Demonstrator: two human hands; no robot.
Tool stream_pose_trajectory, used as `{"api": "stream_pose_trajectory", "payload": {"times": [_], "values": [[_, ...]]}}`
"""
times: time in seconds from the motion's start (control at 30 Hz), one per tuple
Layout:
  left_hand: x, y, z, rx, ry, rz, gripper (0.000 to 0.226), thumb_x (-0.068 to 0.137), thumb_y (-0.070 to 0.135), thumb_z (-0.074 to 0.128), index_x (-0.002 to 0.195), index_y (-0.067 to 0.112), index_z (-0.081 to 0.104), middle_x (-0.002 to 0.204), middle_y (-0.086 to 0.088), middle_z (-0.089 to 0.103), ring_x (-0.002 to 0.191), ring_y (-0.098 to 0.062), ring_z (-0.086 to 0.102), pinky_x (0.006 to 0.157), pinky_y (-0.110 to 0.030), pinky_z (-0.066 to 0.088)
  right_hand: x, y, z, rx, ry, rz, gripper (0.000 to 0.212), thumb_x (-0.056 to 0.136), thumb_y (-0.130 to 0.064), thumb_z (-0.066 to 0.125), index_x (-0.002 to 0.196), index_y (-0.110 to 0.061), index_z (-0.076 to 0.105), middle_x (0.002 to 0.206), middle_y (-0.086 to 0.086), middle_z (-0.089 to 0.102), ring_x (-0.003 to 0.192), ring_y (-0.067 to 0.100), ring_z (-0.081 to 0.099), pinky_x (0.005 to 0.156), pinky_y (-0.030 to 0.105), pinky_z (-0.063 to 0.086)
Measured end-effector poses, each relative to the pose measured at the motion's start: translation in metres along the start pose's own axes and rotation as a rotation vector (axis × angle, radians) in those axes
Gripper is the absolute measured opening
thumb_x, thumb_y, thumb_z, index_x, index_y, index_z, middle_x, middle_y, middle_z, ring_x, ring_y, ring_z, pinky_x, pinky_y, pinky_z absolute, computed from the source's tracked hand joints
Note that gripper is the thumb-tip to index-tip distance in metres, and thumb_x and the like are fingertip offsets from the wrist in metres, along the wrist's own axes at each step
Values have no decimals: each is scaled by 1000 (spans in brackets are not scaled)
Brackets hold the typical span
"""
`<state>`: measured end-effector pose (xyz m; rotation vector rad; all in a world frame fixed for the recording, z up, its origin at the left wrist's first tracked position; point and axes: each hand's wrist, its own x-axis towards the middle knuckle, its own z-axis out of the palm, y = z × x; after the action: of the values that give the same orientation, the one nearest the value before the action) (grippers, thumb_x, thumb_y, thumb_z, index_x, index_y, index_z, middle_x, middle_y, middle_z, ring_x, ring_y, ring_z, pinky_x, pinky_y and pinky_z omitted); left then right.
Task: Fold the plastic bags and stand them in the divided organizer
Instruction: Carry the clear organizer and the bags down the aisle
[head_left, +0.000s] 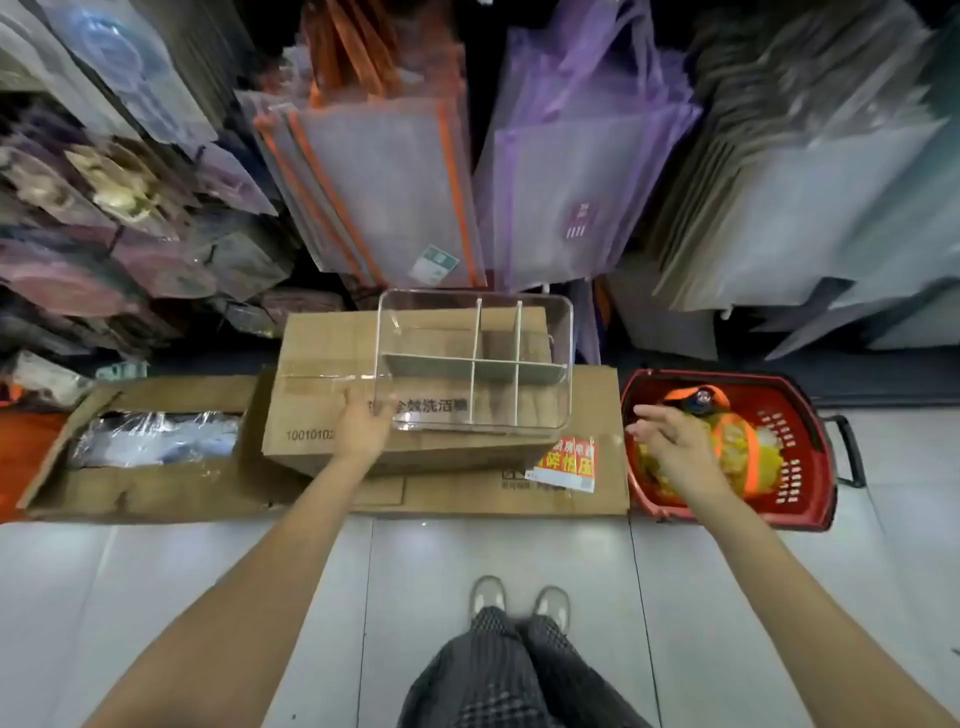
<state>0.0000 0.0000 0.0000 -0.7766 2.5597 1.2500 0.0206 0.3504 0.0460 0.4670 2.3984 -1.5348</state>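
Observation:
A clear divided organizer (569, 332) with white partitions stands on a cardboard box (311, 358); its compartments look bare. My left hand (361, 431) grips the organizer's near left corner, thumb outside the wall and fingers showing through the clear plastic. To the right, a red shopping basket (813, 421) on the floor holds crumpled yellow and orange plastic bags (732, 441). My right hand (670, 441) hovers over the basket's left side with its fingers loosely spread, holding nothing.
The box sits on a flattened carton (467, 493) on the tiled floor. An open carton (156, 441) with wrapped goods lies to the left. Hanging mesh and plastic bags (389, 197) fill the rack behind. My feet (519, 603) stand just before the cartons.

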Motion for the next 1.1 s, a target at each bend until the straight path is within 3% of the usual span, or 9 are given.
{"api": "stream_pose_trajectory", "payload": {"times": [0.1,0.27,0.4,0.47,0.57,0.73,0.87,0.97,1.1], "values": [[20,-2,12,9,-95,-71,57,96,35,49,142,7,29,137,-18,49,121,-35,49,97,-42,40,1,10,6,6,0,54,25,93,-12,53,118,-7,57,106,10,65,99,19,58,92,35,46],[33,-12,24,-39,-133,-22,62,97,29,49,150,27,17,139,-10,49,125,-29,47,104,-46,38,-12,35,4,49,25,116,23,93,-8,52,116,-4,57,100,14,65,93,22,59,82,31,45],[32,-3,36,-104,-149,56,55,100,20,42,149,31,19,142,-9,46,129,-27,44,108,-43,35,-20,51,-9,137,52,176,18,92,-6,53,110,-4,58,99,15,64,79,9,63,68,11,51],[26,8,43,-244,-197,29,55,101,18,40,148,35,18,142,-8,46,123,-27,51,101,-50,43,-22,58,-19,182,59,208,19,92,-6,53,110,-2,58,99,15,63,76,5,63,69,12,49],[12,29,58,-446,-281,-69,60,99,11,42,149,33,16,147,-8,39,104,-29,62,75,-38,59,-25,68,-39,215,86,243,28,93,-6,52,120,2,55,98,17,63,87,19,59,76,20,47],[-28,76,107,-576,-385,-74,66,99,4,38,141,48,14,142,-6,35,105,-43,59,69,-38,60,-34,90,-87,268,163,267,25,95,-3,48,119,2,53,101,17,61,83,18,56,73,22,43],[-74,117,166,-569,-397,-179,49,96,-2,35,140,19,30,113,-10,46,80,-32,63,65,-40,58,-46,120,-146,348,260,293,25,94,-3,51,118,2,54,98,14,60,80,18,56,74,23,43],[-116,159,220,-591,-466,-212,30,91,-7,39,106,16,51,90,-8,54,70,-27,66,58,-36,59,-63,151,-204,414,345,314,21,92,-5,54,112,-7,59,97,14,62,86,21,57,76,24,45],[-174,220,304,-592,-584,-226,17,90,-7,40,101,6,41,88,-16,54,65,-24,68,58,-41,60,-94,206,-291,455,488,340,19,93,-6,51,110,-9,60,94,12,66,86,22,61,80,28,48]]}}
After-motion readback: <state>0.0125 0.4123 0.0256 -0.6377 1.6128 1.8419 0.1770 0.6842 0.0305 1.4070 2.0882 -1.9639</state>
